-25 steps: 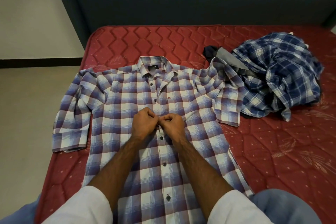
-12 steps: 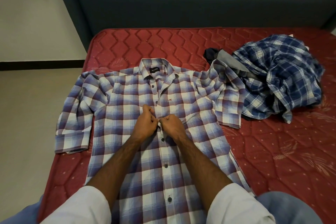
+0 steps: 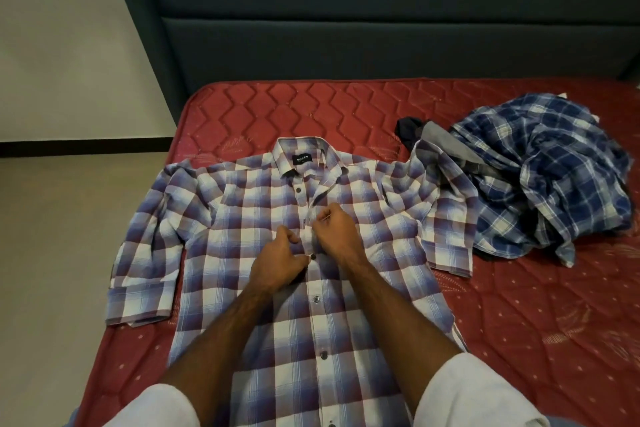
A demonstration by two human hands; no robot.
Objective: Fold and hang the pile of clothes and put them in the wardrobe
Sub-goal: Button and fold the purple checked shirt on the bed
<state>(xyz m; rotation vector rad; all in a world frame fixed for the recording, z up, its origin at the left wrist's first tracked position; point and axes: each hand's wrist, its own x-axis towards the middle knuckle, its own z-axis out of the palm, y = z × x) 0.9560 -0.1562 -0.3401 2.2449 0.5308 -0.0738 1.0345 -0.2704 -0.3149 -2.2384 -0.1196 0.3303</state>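
A blue, maroon and white checked shirt (image 3: 242,218) lies face up on the red mattress (image 3: 536,340), collar toward the headboard, sleeves spread out. My left hand (image 3: 277,263) pinches the left edge of the button placket beside a dark button. My right hand (image 3: 334,229) pinches the right placket edge a little higher up. Below my hands the front is buttoned; above them the collar gapes. A pile of clothes (image 3: 554,177), mostly a dark blue checked shirt over grey and black pieces, sits at the right.
A dark padded headboard (image 3: 381,28) rises behind the mattress. Beige floor (image 3: 52,253) and a pale wall with a black skirting line lie to the left. The shirt's left sleeve reaches the mattress edge.
Both hands have moved up the placket toward the collar, the right one further than the left. A fastened button now shows just below my left thumb. The camera has tilted up.
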